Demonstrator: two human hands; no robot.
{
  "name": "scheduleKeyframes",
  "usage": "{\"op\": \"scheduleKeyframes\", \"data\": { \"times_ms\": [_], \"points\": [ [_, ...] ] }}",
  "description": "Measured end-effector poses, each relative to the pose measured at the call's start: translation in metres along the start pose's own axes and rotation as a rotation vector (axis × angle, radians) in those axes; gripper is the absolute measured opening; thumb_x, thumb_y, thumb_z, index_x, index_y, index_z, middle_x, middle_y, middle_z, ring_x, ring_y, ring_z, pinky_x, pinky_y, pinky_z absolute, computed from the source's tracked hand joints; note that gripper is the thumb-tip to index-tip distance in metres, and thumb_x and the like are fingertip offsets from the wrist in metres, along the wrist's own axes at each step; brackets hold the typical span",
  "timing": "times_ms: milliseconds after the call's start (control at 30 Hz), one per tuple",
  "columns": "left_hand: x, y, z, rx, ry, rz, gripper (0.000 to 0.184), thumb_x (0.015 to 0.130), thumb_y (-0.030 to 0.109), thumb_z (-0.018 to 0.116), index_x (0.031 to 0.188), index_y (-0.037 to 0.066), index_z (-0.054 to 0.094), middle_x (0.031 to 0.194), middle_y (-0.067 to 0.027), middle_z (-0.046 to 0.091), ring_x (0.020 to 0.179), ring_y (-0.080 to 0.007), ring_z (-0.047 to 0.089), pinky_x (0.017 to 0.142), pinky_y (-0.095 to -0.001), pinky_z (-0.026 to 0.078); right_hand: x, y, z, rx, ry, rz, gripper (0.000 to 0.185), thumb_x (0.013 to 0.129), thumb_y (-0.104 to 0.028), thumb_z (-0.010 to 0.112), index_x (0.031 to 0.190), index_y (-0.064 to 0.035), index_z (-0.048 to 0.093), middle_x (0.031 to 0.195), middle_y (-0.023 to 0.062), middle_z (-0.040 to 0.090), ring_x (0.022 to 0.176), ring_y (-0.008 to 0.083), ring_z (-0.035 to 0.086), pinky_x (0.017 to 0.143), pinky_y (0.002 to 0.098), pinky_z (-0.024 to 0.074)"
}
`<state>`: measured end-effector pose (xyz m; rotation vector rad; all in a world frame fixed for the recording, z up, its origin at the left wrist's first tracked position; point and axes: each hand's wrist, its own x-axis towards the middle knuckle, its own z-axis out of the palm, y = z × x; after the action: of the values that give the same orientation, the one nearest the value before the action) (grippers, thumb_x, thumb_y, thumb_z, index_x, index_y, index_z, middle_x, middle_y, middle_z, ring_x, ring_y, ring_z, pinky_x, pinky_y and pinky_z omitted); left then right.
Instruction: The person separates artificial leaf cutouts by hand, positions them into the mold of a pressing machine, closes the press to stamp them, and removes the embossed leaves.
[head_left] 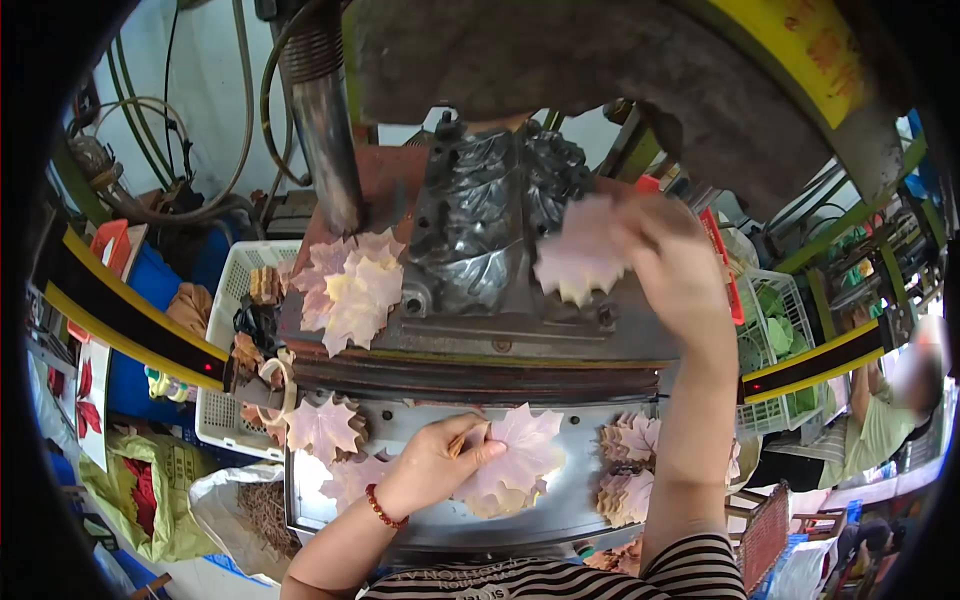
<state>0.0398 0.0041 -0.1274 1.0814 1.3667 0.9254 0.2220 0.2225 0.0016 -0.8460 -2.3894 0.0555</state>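
Note:
My left hand (437, 466) pinches pale pink artificial maple leaves (520, 450) with yellowish edges, above the metal tray. A red bead bracelet is on that wrist. My right hand (660, 250), smeared by motion, is raised at the right of the press bed, its fingers at another pink artificial leaf (580, 255). Beside that leaf sits a dark metal mould (470, 220) with leaf-vein relief. Left of the mould, a pile of pink and yellow leaves (352, 288) rests on the bed's corner.
More leaf stacks lie on the metal tray (400, 535), at left (325, 428) and right (630, 470). A steel column (325, 150) rises at the back left. Yellow-black guard bars (150, 325) flank both sides. White baskets (225, 400) stand beside the press. Another person (890, 420) is at the far right.

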Motion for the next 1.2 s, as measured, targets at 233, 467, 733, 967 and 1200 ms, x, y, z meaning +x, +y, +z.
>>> {"op": "scheduleKeyframes", "data": {
  "times_ms": [233, 467, 733, 967, 1200],
  "points": [
    [0.002, 0.017, -0.008, -0.040, 0.099, 0.141, 0.029, 0.089, 0.023, 0.069, 0.081, -0.001, 0.055, 0.073, 0.0006, 0.047, 0.069, -0.0075, 0.041, 0.063, -0.0246, 0.038, 0.116, 0.084, 0.099, -0.166, 0.084, 0.106, 0.044, 0.089, -0.031, 0.051, 0.126, -0.0073, 0.055, 0.127, 0.0203, 0.055, 0.118, 0.0358, 0.052, 0.099, 0.0410, 0.0411],
    [0.015, 0.027, -0.016, 0.044, 0.247, 0.350, 0.030, 0.086, 0.012, 0.068, 0.068, 0.000, 0.048, 0.068, -0.0023, 0.044, 0.060, -0.0098, 0.039, 0.056, -0.0245, 0.034, 0.117, 0.109, 0.103, -0.135, -0.052, 0.151, 0.041, 0.094, -0.032, 0.047, 0.126, -0.0073, 0.054, 0.132, 0.0160, 0.051, 0.122, 0.0306, 0.050, 0.102, 0.0379, 0.0378],
    [0.022, 0.045, -0.009, 0.008, 0.260, 0.406, 0.014, 0.085, 0.007, 0.071, 0.086, -0.005, 0.063, 0.077, -0.0011, 0.051, 0.067, -0.0066, 0.044, 0.057, -0.0220, 0.036, 0.065, 0.109, 0.079, 0.156, -0.275, 0.117, 0.037, 0.097, -0.029, 0.046, 0.125, -0.0069, 0.054, 0.134, 0.0134, 0.048, 0.123, 0.0272, 0.050, 0.102, 0.0352, 0.0373],
    [0.013, 0.040, -0.008, 0.038, 0.355, 0.312, 0.018, 0.084, 0.012, 0.073, 0.083, -0.002, 0.062, 0.072, 0.0000, 0.047, 0.067, -0.0084, 0.041, 0.059, -0.0233, 0.036, 0.052, 0.050, 0.091, -0.098, 0.168, 0.041, 0.033, 0.084, -0.020, 0.062, 0.113, -0.0049, 0.060, 0.114, 0.0178, 0.059, 0.109, 0.0333, 0.056, 0.095, 0.0421, 0.0411],
    [-0.005, 0.032, 0.005, -0.054, 0.343, 0.325, 0.017, 0.084, 0.012, 0.073, 0.082, -0.002, 0.063, 0.072, -0.0010, 0.052, 0.067, -0.0085, 0.046, 0.062, -0.0235, 0.039, -0.059, -0.054, 0.000, 0.291, -0.192, -0.039, 0.046, 0.075, -0.046, 0.075, 0.099, -0.0086, 0.063, 0.114, 0.0105, 0.056, 0.108, 0.0303, 0.048, 0.096, 0.0416, 0.0331]
  ]
}}
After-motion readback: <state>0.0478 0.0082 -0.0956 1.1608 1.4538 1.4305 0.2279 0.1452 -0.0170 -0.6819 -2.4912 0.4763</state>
